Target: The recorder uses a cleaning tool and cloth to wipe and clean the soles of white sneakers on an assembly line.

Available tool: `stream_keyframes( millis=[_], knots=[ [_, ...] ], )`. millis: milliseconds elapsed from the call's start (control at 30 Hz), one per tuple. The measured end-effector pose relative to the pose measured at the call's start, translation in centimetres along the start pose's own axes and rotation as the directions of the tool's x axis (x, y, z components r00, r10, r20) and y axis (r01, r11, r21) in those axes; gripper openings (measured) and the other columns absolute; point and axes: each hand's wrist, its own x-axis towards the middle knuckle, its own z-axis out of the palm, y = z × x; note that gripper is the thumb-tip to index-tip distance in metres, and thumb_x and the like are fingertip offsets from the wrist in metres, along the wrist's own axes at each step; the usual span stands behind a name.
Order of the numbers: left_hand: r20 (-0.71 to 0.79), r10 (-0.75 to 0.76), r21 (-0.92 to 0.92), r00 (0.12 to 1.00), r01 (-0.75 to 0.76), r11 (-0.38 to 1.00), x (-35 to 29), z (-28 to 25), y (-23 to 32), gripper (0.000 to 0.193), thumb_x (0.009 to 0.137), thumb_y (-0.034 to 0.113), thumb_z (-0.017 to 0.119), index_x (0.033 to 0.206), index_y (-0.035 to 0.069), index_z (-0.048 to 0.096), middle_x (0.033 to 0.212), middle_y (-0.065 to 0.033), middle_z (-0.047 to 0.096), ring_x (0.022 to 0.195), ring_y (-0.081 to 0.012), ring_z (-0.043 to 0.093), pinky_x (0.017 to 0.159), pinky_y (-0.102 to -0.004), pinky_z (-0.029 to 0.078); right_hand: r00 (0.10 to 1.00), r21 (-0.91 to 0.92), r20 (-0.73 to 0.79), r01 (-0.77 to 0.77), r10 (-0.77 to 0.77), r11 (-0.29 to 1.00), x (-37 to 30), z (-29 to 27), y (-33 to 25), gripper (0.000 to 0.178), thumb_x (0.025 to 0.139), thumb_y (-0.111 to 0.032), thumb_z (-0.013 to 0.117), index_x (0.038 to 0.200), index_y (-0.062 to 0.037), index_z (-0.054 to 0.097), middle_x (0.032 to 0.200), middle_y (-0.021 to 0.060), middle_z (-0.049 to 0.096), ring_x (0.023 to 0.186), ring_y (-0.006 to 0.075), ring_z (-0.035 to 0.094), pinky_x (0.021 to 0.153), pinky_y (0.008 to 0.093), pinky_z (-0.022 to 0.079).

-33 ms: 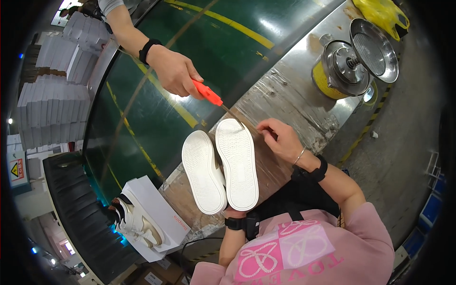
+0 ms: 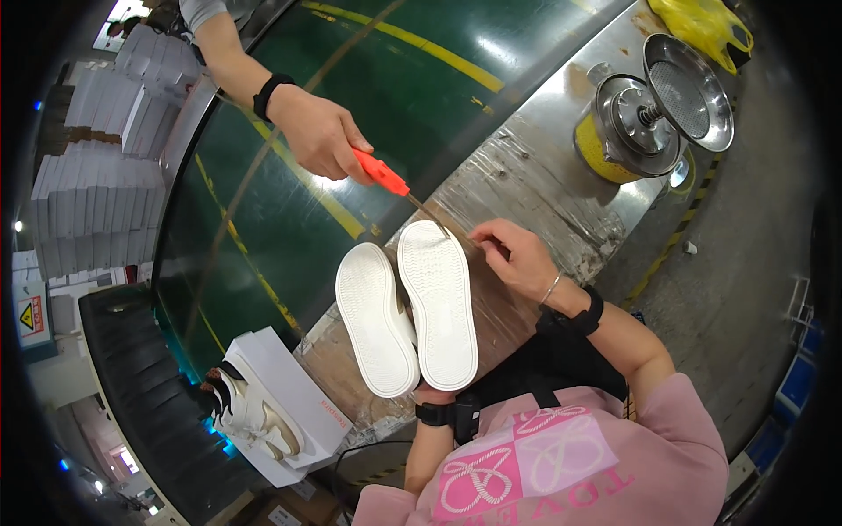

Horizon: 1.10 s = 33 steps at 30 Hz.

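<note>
In the centre of the frame the person's left hand (image 2: 431, 392), mostly hidden, props two white-soled shoes (image 2: 412, 311) sole-up over the counter (image 2: 535, 180), its grip unseen, while the right hand (image 2: 516, 256) pinches its fingers (image 2: 482, 235) beside the toe, and from upper left a co-worker's hand (image 2: 320, 131) grips an orange-handled tool (image 2: 382, 173).

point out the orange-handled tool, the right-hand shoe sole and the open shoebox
orange-handled tool (image 2: 381, 172), head view, on its orange handle
right-hand shoe sole (image 2: 438, 302), head view, mid-sole
open shoebox (image 2: 294, 396), head view, on its white wall
</note>
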Motion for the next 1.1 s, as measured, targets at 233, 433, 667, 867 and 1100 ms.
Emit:
stream_keyframes(
  millis=[233,433,667,867,1100],
  knots=[
    [-0.321,0.029,0.174,0.947,0.029,0.984,-0.5,1.7,-0.2,0.058,0.096,0.046,0.049,0.141,0.009,0.046,0.138,-0.0113,0.054,0.123,-0.0304,0.054,0.102,-0.0444,0.047,0.999,-0.025,-0.045,0.025,-0.026,0.999,1.1,2.2,-0.3,0.024,0.088,0.002,0.053,0.108,-0.0036,0.064,0.095,0.0102,0.062,0.077,0.0189,0.06,0.07,0.0288,0.048],
    [-0.428,-0.038,0.103,0.903,0.091,0.991,-0.6,0.0,0.9,0.054,0.098,0.042,0.048,0.141,0.01,0.046,0.14,-0.0122,0.052,0.126,-0.0314,0.051,0.105,-0.0472,0.043,0.998,-0.107,-0.028,-0.064,0.061,0.992,0.4,1.7,-0.5,0.026,0.088,0.003,0.053,0.11,-0.0044,0.064,0.1,0.0111,0.062,0.082,0.0204,0.06,0.073,0.0291,0.048],
    [-0.38,-0.065,0.1,0.923,0.11,0.989,-0.2,1.3,1.1,0.054,0.097,0.041,0.049,0.141,0.01,0.045,0.14,-0.0123,0.052,0.126,-0.032,0.051,0.105,-0.047,0.043,0.997,-0.087,-0.076,-0.019,0.012,0.996,-0.7,1.1,-1.9,0.031,0.087,0.003,0.051,0.115,-0.0054,0.062,0.099,0.0115,0.061,0.079,0.0211,0.059,0.071,0.0298,0.049],
    [-0.291,-0.022,0.155,0.956,0.07,0.985,-0.1,1.5,0.9,0.057,0.096,0.044,0.05,0.145,0.017,0.041,0.144,-0.0108,0.048,0.129,-0.0329,0.049,0.106,-0.0508,0.042,0.991,-0.115,-0.102,-0.096,0.085,0.989,-1.8,-0.8,-0.6,0.029,0.088,0.002,0.052,0.113,-0.0046,0.063,0.099,0.0116,0.061,0.081,0.0214,0.06,0.072,0.0298,0.048],
    [-0.104,-0.046,0.294,0.994,0.075,0.953,-0.3,0.6,1.0,0.054,0.103,0.038,0.038,0.147,0.008,0.036,0.146,-0.0113,0.045,0.13,-0.0287,0.047,0.107,-0.0416,0.042,0.991,-0.084,-0.02,-0.131,0.13,0.988,-4.5,-3.4,0.8,0.022,0.089,0.0,0.055,0.108,-0.0016,0.066,0.095,0.0095,0.063,0.084,0.0177,0.062,0.074,0.0271,0.048]
  ],
)
